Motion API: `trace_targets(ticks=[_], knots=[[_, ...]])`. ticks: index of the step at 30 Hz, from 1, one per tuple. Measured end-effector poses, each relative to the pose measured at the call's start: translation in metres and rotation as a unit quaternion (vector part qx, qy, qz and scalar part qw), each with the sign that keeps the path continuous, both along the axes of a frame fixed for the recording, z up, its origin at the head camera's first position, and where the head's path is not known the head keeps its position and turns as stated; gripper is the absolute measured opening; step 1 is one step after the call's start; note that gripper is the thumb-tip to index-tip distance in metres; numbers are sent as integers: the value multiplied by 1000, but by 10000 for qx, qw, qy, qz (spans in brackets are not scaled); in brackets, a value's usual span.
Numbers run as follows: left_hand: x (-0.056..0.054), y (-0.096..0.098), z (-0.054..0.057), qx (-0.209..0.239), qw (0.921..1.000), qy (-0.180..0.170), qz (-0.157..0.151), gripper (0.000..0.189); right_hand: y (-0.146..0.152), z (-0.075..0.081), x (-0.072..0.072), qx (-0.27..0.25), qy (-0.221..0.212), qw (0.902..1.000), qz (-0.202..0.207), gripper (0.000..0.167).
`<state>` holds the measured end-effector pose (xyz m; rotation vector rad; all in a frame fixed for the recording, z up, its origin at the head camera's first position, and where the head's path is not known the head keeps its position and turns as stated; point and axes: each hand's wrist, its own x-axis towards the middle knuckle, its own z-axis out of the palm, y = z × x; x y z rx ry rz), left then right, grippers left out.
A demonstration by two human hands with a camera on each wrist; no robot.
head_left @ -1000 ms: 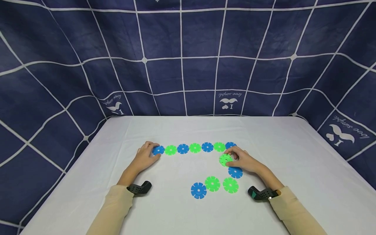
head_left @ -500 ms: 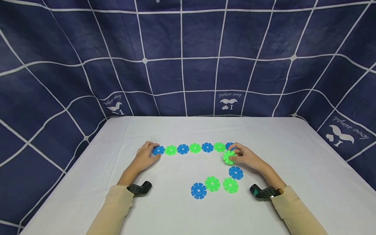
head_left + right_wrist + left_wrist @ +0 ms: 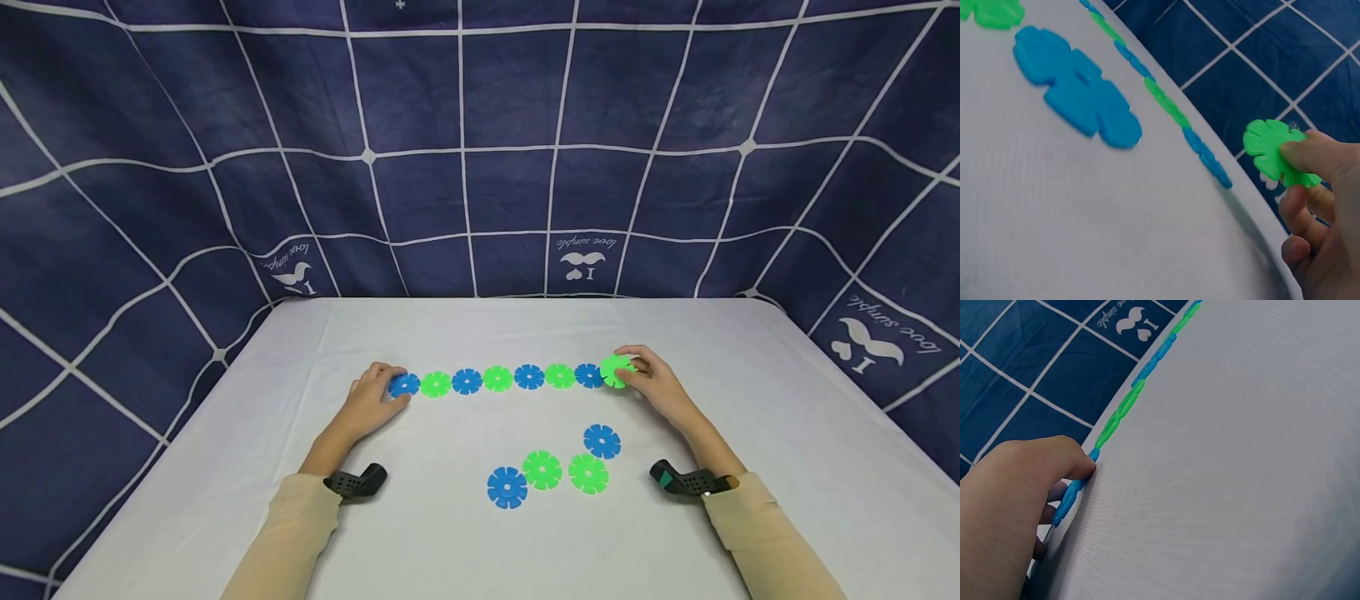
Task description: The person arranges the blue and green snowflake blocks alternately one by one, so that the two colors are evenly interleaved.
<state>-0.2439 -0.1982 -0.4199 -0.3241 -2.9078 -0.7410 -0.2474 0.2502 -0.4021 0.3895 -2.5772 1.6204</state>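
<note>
A row of notched interlocking discs [image 3: 498, 378], blue and green in turn, lies across the white table. At its left end my left hand [image 3: 367, 402] holds a blue interlocking disc [image 3: 403, 384], thumb on the near edge and fingers round the far side. My right hand [image 3: 660, 390] pinches a green interlocking disc [image 3: 1265, 149] between thumb and fingers. This disc is raised off the table in the right wrist view, and in the head view it overlaps the edge of the row's last blue disc [image 3: 587, 376].
Nearer the person lie loose discs: a blue one [image 3: 602, 442] at the right, two green ones, [image 3: 542, 470] and another blue disc [image 3: 507, 487]. A dark blue checked cloth [image 3: 517, 192] hangs behind the white table [image 3: 450, 533] and along its sides.
My right hand has lifted the green disc from near the loose blue one and carried it back and right to the row's right end. The left hand has stayed in place.
</note>
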Motion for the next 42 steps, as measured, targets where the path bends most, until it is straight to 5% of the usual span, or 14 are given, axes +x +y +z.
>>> trace_targets(ticks=[7,24,42], knots=[[0,-1,-1,-6,10000,75,-50,51,8,-13,-5,98,311,9981,-520,38],[0,-1,0,-19,10000,2,-30,51,4,-21,-6,1228,258,9851,-1180,44],[0,0,1,19,10000,-28,-15,51,7,-21,-4,2536,397,9558,-1432,45]])
